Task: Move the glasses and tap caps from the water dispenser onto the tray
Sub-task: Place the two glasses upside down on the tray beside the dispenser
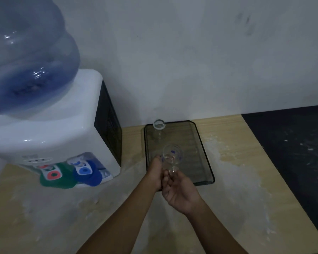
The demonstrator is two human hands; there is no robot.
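Both hands, right hand (180, 191) and left hand (155, 174), pinching a clear glass (171, 158) over the tray's (207, 162) near edge. Could slip, tip, break: smooth glass, loose fingertip hold.

We can't tell which hand carries the held glass (172, 158): left hand (155, 174) and right hand (180, 193) overlap, image soft. Water bottle (26, 55) is cut off top and left. Dispenser taps (66, 169) are blurred.
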